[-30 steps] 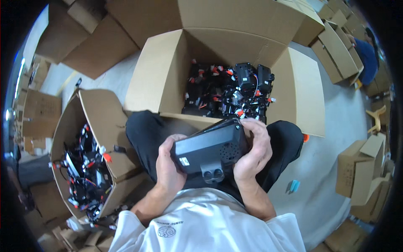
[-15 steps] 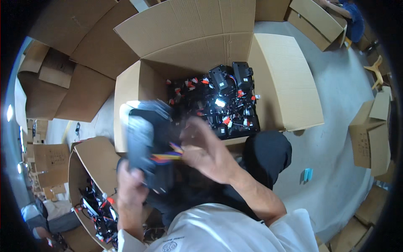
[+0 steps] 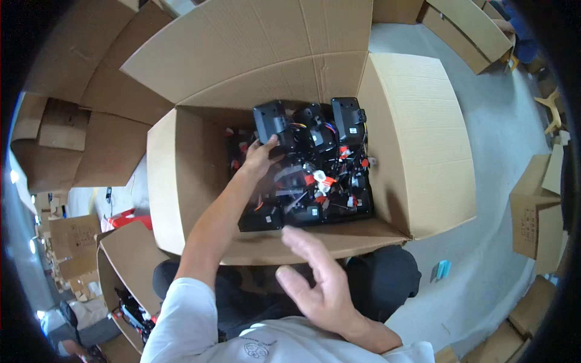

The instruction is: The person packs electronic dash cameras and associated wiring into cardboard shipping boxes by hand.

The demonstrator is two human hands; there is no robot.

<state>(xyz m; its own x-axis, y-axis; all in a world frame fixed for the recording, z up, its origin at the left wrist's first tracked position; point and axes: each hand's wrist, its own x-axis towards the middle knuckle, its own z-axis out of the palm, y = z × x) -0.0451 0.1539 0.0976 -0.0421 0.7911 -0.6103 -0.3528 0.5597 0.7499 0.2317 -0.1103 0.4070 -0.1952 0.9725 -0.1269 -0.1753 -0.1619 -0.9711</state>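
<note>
My left hand [image 3: 259,160] reaches into a large open cardboard box [image 3: 439,151] and grips the near end of a black plastic display unit [image 3: 270,118] with coloured wires. To its right lie two similar black units, one tilted unit [image 3: 319,138] and one upright unit [image 3: 348,121], on a dense layer of black parts with red and white connectors [image 3: 321,180]. More black housings [image 3: 261,219] sit along the box's near wall. My right hand [image 3: 321,287] hovers over my lap in front of the box, fingers apart and holding nothing.
A smaller carton [image 3: 130,251] with wired black parts stands at lower left. Flattened cardboard [image 3: 115,145] leans at far left. A small turquoise object [image 3: 443,270] lies on the floor at right. Another person [image 3: 525,42] is beside a carton at the far right.
My left hand has carried the black display unit from above my lap forward into the big box. My right hand has come away from its wires and drawn back toward me.
</note>
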